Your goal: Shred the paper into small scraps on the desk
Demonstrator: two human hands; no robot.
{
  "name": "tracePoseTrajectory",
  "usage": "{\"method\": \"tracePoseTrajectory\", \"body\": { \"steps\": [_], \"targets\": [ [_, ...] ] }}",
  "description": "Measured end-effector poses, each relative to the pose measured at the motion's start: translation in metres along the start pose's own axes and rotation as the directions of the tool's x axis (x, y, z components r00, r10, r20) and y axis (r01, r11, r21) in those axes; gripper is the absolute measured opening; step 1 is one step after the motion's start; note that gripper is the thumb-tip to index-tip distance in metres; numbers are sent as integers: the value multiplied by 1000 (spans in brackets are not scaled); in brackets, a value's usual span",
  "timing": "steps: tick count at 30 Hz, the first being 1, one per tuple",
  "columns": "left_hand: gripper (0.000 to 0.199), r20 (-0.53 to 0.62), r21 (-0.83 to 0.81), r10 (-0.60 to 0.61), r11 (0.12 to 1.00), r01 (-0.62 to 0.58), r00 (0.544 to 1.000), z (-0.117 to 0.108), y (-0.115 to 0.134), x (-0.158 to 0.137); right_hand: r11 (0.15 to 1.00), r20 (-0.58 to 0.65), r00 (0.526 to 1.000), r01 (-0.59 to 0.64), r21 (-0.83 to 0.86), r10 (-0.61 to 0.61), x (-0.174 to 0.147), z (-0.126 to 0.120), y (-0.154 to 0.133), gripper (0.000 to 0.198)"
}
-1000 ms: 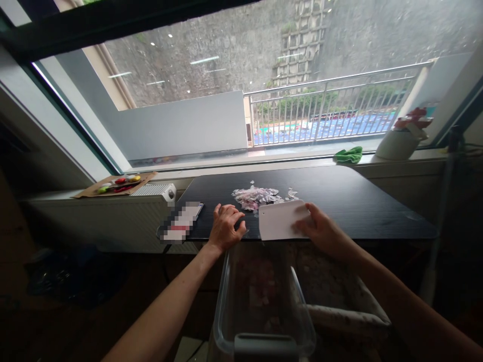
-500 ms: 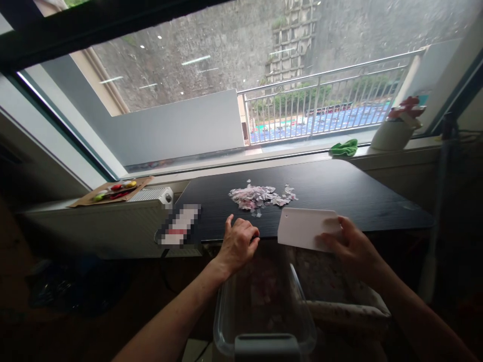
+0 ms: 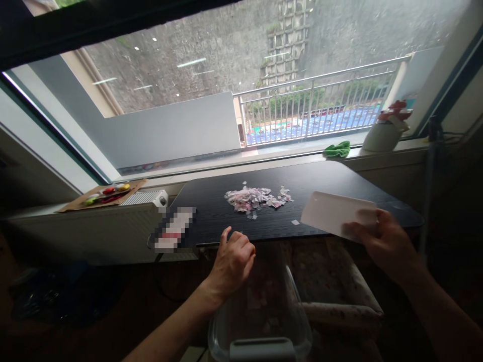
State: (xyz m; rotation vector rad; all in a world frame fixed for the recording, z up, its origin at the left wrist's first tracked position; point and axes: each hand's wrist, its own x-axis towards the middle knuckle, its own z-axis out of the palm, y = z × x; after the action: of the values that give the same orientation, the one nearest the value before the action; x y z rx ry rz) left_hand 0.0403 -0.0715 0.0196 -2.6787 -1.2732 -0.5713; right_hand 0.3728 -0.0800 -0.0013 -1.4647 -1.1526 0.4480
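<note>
On the left front corner of the black wood-grain table (image 3: 317, 177), a flat rectangular object with a pixelated face (image 3: 174, 229) lay close enough to the edge that a stray forearm could have knocked it off. Next, the left hand (image 3: 234, 256) hung near the front edge, fingers loosely curled, apparently holding nothing. Beyond it, the heap of small whitish-pink flakes (image 3: 247, 199) sat loose mid-table, so a draught or quick sweep could have scattered it. Below the front edge stood a clear plastic tub (image 3: 262, 348); flakes pushed past its sides would have missed it. One pale square flake (image 3: 295, 222) lay near that edge, easily lost. Rightmost, the right hand (image 3: 388, 242) pinched a thin white plastic scraper (image 3: 335, 213) by its right end; a weak grip might have let it twist.
</note>
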Motion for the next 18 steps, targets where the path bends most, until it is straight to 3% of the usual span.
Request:
{"method": "tracePoseTrajectory", "body": {
  "steps": [3,9,13,18],
  "targets": [
    [14,27,-22,20,1000,-19,999,0,1,-9,1000,-23,1000,-11,-10,11,18,2,-1,32],
    [19,86,-55,72,996,-68,994,-5,0,-7,999,197,980,-30,33,23,52,15,-11,36],
    [19,-18,-106,36,994,-37,999,-8,-15,5,993,345,937,-93,73,63,63,16,-15,39],
    [22,-199,-104,-133,988,114,971,-3,-60,24,974,442,887,-199,110,131,65,9,-23,43]
  ]
}}
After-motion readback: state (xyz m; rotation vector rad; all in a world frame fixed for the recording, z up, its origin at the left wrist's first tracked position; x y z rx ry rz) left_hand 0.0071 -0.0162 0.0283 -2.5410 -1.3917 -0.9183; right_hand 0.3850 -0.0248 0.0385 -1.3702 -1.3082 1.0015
